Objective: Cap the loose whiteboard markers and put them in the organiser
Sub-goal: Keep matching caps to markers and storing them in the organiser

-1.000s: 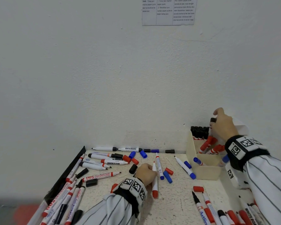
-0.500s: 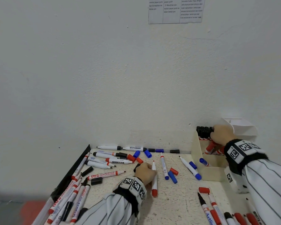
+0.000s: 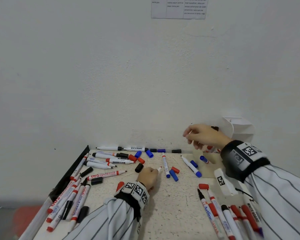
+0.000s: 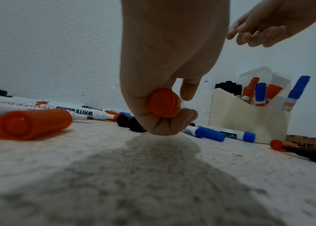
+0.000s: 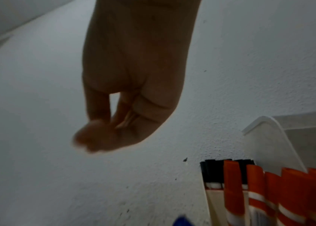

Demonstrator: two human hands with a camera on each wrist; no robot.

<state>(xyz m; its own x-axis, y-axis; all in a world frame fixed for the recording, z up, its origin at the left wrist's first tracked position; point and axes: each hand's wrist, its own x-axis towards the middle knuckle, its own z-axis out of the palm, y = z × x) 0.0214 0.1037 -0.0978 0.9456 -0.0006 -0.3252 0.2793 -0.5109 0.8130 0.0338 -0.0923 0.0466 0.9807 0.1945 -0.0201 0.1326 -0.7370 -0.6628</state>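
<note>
My left hand rests on the table and grips a red whiteboard marker. Its red butt end faces the left wrist camera and its nib end pokes out past the fingers. My right hand hovers empty above the left side of the cream organiser, fingers loosely extended. The right wrist view shows that hand holding nothing, and below it the organiser with black and red capped markers standing upright. The organiser also holds blue ones.
Loose caps lie near my left hand: black, red, blue and another red one. Two blue markers lie mid-table. Marker piles fill the left side and the lower right. The wall is close behind.
My right hand has let go of the black marker in the organiser and lifted up and to the left, empty. My left hand stays put on the red marker.
</note>
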